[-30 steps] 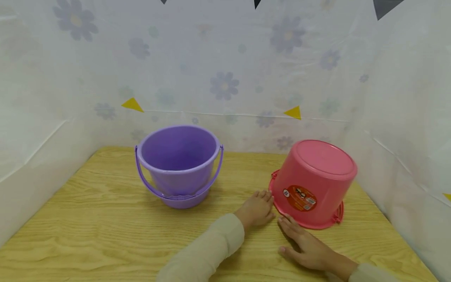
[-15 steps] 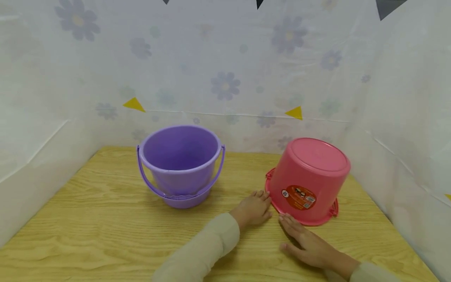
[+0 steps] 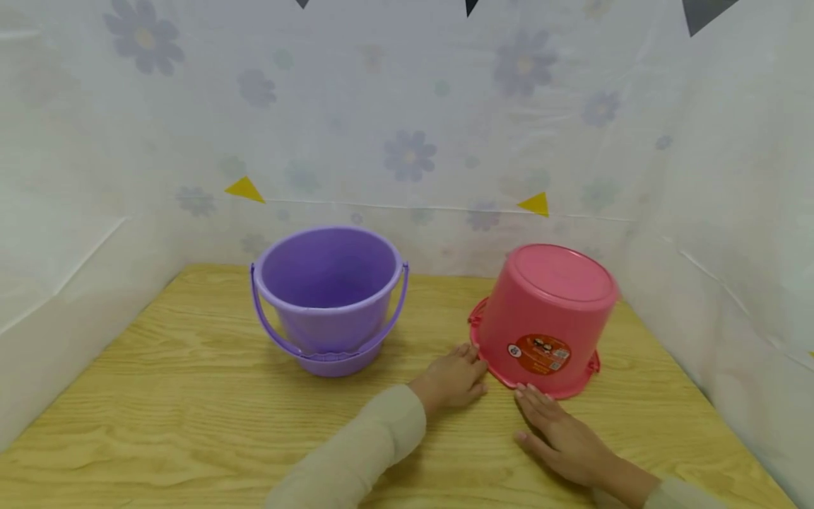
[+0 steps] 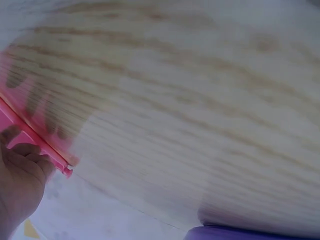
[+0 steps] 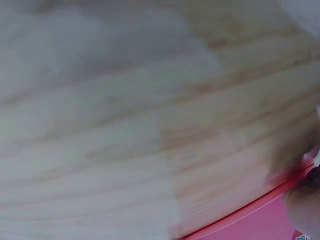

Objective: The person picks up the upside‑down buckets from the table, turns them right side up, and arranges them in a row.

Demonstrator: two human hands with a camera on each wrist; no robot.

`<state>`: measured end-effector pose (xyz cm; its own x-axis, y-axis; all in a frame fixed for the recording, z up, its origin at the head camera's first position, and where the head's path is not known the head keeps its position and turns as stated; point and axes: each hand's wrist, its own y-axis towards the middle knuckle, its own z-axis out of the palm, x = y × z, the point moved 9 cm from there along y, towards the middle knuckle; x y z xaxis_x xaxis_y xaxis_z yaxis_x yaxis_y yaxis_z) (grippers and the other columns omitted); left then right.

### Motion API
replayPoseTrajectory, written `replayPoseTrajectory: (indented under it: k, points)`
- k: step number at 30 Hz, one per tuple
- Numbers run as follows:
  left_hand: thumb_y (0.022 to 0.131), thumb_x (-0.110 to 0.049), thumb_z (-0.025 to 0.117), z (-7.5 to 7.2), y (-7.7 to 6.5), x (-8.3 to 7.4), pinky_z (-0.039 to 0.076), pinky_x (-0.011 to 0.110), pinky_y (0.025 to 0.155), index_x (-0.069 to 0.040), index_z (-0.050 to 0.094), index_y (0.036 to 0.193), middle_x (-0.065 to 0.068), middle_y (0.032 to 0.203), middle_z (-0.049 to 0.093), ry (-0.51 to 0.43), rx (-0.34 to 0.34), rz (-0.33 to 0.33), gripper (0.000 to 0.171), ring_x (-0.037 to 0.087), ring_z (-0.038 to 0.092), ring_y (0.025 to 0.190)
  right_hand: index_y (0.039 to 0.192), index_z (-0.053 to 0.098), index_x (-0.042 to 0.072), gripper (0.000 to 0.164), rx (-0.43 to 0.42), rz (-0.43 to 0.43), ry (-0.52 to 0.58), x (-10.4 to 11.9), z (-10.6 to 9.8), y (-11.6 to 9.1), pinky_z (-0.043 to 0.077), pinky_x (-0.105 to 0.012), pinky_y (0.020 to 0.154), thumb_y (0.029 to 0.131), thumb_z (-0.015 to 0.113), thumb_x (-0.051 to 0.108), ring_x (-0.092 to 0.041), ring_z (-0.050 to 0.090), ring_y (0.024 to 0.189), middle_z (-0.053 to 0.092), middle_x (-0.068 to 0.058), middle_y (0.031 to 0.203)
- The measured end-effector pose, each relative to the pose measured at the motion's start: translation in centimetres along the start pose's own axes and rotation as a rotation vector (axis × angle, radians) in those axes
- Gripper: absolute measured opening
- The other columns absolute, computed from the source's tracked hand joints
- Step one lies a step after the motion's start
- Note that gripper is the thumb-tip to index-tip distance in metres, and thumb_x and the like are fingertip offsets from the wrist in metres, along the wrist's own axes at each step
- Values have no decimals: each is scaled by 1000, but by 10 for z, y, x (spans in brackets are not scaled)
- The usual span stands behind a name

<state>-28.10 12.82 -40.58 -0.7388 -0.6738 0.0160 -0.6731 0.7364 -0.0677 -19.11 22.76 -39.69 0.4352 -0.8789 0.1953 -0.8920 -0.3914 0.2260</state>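
A pink bucket (image 3: 552,322) stands upside down on the wooden table (image 3: 210,417), its base facing up and an orange label toward me. The fingertips of my left hand (image 3: 453,376) touch the left side of its rim, which also shows beside the left hand (image 4: 22,182) in the left wrist view. My right hand (image 3: 568,440) lies with fingers extended, tips at the near edge of the rim. In the right wrist view that rim (image 5: 240,212) crosses the lower right, with part of the hand (image 5: 306,205) at the frame edge.
To the left, a purple bucket (image 3: 331,318) stands upright, its mouth up and its handle hanging down in front. White flowered sheeting (image 3: 356,127) encloses the table at the back and both sides, with small yellow pennants (image 3: 244,189) on a string.
The pink bucket has slid left and slightly back across the table. My left hand has shifted slightly left with it, and my right hand has stayed at the near rim.
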Motion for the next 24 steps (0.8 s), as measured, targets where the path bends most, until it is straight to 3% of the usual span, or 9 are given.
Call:
replayPoseTrajectory:
  k: [1,3,5,8,12,14,19,21,24]
  points:
    - [97,-42,40,0,-1,0,21,27,117,-17,41,139,11,150,33,1,1,2,48,22,28,140,137,46,7,55,-4,5,2,-2,0,-1,7,3,101,93,52,39,11,6,134,45,-6,143]
    - [97,-41,41,-1,-2,1,21,28,117,-17,40,139,12,150,33,-6,3,7,49,23,28,140,136,47,7,55,-10,22,-20,-5,-1,-3,13,-2,105,92,53,39,9,8,134,46,-6,142]
    - [97,-41,41,-1,-3,2,20,28,117,-17,40,140,13,149,33,-12,3,14,49,24,27,141,135,48,7,55,-6,49,-50,-9,-3,-5,27,-15,107,92,54,40,-2,19,138,47,-6,142]
    - [97,-41,41,-1,-4,2,19,29,117,-17,41,139,15,149,32,-24,5,19,48,25,27,141,135,48,5,56,18,97,-65,-15,-4,-7,43,-41,98,92,53,40,-23,37,134,46,-10,142]
    - [97,-42,41,1,-5,4,20,29,117,-19,43,138,16,149,32,-31,7,19,47,27,28,140,135,45,-2,60,52,152,-17,-24,-5,-8,39,-46,102,93,51,40,-38,40,130,41,-20,143]
    - [97,-42,41,2,-5,5,20,29,117,-20,43,138,17,149,33,-28,4,22,46,28,28,140,136,42,-5,62,63,179,15,-31,-5,-9,28,-35,111,94,49,41,-42,36,131,38,-24,144]
    - [97,-41,42,2,-9,5,21,30,117,-21,42,138,16,149,32,-46,15,26,46,27,28,140,137,36,-11,68,99,227,60,-49,-3,-8,24,-51,111,95,47,41,-51,29,131,29,-31,145]
    - [97,-41,42,2,-11,6,20,29,117,-21,40,140,15,150,31,-58,26,25,48,26,26,141,136,35,-13,70,109,232,64,-56,-3,-7,30,-63,100,95,47,41,-53,27,130,27,-34,144]
    - [97,-42,41,2,-14,6,19,28,117,-22,37,143,14,151,29,-69,38,23,50,25,25,141,136,32,-15,71,123,242,83,-64,-2,-6,27,-65,100,95,47,41,-55,24,130,25,-35,145]
